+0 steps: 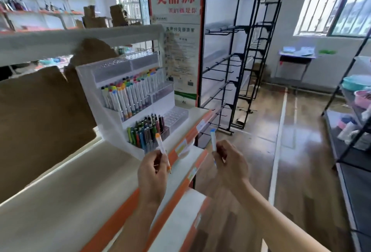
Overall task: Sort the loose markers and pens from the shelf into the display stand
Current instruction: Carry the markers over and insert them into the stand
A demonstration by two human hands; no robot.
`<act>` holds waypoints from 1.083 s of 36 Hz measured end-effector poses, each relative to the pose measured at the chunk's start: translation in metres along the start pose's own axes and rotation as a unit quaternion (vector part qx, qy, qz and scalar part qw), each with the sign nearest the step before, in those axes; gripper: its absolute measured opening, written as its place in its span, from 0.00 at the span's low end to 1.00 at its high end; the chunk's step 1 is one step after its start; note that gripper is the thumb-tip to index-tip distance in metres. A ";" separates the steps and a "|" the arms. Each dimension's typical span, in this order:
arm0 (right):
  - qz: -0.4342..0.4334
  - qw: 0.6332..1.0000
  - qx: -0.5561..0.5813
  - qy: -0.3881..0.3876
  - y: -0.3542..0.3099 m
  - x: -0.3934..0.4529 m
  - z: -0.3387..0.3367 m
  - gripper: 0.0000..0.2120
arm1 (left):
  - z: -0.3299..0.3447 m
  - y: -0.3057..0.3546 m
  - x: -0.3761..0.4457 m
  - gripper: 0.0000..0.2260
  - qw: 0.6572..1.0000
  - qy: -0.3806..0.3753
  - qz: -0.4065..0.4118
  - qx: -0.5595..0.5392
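1. My left hand (153,168) grips an orange-capped marker (161,144) upright; my right hand (227,160) grips a blue-capped marker (213,139) the same way.
2. Both markers sit just near of the display stand (112,99).
3. The stand rests on the white shelf (70,181), its rows holding markers and pens.

Bright daylight pours through the barred windows (329,2) at the far right, which are washed out nearly white, and it leaves a pale sheen on the wooden floor (261,151). The wide lens bends straight lines at the edges. The far left shelves (40,8) are soft and blurred.
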State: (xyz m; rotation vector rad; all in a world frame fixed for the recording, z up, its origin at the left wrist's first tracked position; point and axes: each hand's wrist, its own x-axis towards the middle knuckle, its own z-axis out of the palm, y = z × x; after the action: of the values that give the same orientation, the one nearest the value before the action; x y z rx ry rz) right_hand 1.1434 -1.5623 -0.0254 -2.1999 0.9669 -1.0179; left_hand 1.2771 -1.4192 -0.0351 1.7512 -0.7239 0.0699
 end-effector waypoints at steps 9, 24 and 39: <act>-0.003 1.000 0.023 -0.001 0.039 0.064 0.013 0.05 | 0.052 0.012 0.034 0.12 1.000 0.015 -0.003 0.006; -0.081 0.996 0.039 -0.022 0.024 0.196 0.084 0.06 | 0.085 -0.012 0.148 0.10 0.998 0.050 -0.023 -0.020; -0.162 0.973 0.147 -0.068 -0.014 0.298 0.152 0.07 | 0.106 -0.021 0.206 0.06 0.992 0.121 -0.025 0.024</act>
State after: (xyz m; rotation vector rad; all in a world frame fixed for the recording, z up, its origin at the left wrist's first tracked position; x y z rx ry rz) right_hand 1.4082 -1.7621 0.0233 -2.1776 0.3728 -1.0577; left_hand 1.4198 -1.6001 -0.0029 1.7682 -0.5051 0.2632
